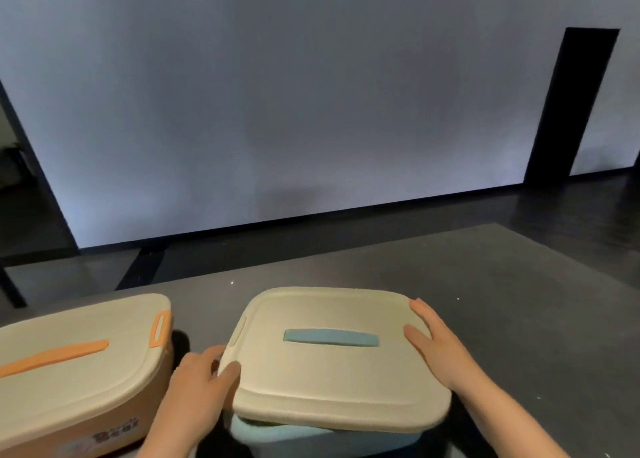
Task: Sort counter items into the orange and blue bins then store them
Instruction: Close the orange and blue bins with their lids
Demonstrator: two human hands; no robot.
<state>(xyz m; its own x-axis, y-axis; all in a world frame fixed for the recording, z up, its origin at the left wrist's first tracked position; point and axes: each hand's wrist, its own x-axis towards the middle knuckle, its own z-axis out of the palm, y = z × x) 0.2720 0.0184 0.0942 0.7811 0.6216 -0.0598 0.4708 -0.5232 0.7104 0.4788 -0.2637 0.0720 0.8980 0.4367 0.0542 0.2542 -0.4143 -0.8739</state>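
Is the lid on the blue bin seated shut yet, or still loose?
Still loose. The lid sits askew, its near edge overhanging the blue bin, held between the left hand and right hand.

A dark grey counter (485, 284) fills the lower frame. Beyond it, toward twelve o'clock, stands a pale grey wall (277, 93) above dark flooring (571, 208). A tall black panel (575, 104) stands at two o'clock.
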